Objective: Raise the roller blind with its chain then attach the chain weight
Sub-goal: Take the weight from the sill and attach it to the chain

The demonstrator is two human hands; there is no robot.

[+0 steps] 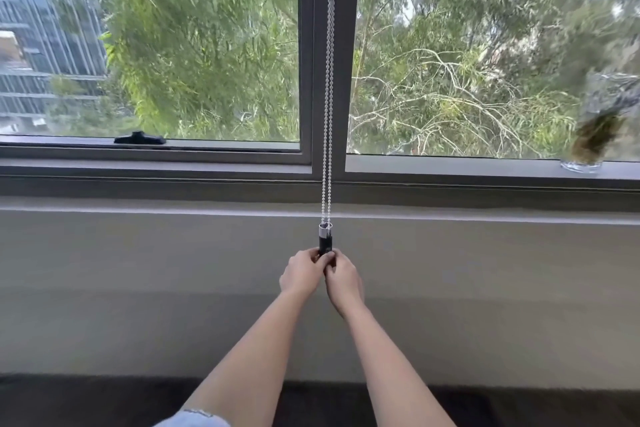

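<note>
A silver bead chain [328,114] hangs in two strands down the grey window mullion to below the sill. At its bottom sits the chain weight [325,239], a dark cylinder with a silver cap, both strands entering its top. My left hand [300,274] and my right hand [344,278] meet at the weight's lower end, fingers closed around it. The lower end of the weight is hidden by my fingers. The blind itself is out of view above the frame.
A black window handle [139,138] lies on the left frame rail. A glass jar [601,121] with dark plant matter stands on the sill at the far right. Below the sill [138,210] is a plain wall, then dark floor.
</note>
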